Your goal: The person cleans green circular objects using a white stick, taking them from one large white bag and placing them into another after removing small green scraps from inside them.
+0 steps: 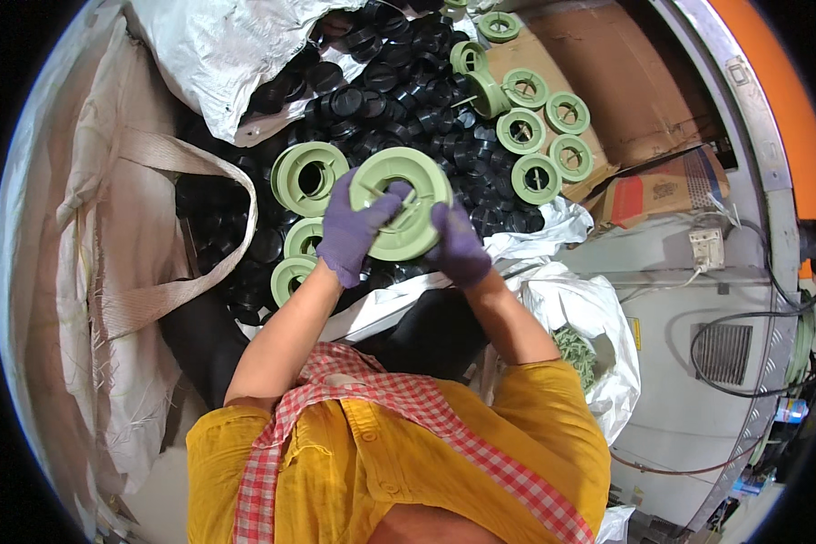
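My left hand (pixel 355 228), in a purple knit glove, grips the left side of a green plastic ring (pixel 402 248), its thumb over the centre opening. My right hand (pixel 459 245), gloved alike, holds the right edge of that ring. Crossbars show in the ring's opening. Just left of my hands, more green rings (pixel 334 162) lie on a heap of black plastic caps (pixel 408 102). Several smaller-looking green rings (pixel 553 166) are spread at the upper right, over the caps and a piece of cardboard.
A white woven sack (pixel 224 54) lies at the upper left, above a large bag with a webbing strap (pixel 245 224). A cardboard box (pixel 605 75) stands at the upper right. A white plastic bag (pixel 619 381) with small green pieces (pixel 574 353) is beside my right arm, near a grey machine panel (pixel 666 408) with cables.
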Tool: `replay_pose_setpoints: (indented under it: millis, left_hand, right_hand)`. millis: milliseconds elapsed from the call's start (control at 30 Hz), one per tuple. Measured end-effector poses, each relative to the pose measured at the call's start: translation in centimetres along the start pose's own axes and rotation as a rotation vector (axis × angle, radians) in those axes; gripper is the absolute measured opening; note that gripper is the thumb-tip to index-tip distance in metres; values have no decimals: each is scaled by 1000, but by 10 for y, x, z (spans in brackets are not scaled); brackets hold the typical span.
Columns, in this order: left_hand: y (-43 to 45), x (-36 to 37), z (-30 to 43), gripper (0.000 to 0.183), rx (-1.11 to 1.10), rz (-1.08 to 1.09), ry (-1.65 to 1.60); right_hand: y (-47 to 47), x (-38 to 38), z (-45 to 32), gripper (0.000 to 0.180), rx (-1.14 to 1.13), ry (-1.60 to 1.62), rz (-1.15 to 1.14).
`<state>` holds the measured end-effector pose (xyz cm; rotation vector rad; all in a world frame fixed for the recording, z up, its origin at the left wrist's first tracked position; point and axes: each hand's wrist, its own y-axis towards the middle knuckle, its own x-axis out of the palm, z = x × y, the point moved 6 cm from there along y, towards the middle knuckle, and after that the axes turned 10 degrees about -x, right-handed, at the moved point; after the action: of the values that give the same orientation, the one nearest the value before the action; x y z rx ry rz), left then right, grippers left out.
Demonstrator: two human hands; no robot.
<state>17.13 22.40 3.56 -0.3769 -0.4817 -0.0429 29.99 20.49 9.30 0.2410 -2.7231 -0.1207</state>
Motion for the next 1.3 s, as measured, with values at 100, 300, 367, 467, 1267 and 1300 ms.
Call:
replay_pose_setpoints:
  millis: [100, 300, 367, 467, 1267, 1300]
  left_hand:
    - [-15, -2, 10, 54, -109, 109, -231]
    - [-37, 11, 19, 42, -31, -27, -171]
    - [-22, -13, 14, 40, -17, 1, -130]
    - [-16, -42, 50, 38, 103, -148, -213]
    - [-32, -23, -3, 42, 726, 77, 1294]
    - [-33, -21, -2, 41, 728, 41, 1288]
  right_hand:
    - [-7, 20, 7, 47, -42, 1, 48]
    - [-33, 18, -17, 43, -184, -150, 200]
    - [-55, -18, 8, 38, 85, 410, 484]
    - [-115, -69, -42, 39, -347, -570, 463]
    - [-33, -345, -74, 57, 264, -1483, 651]
    - [-12, -363, -59, 65, 336, -1504, 696]
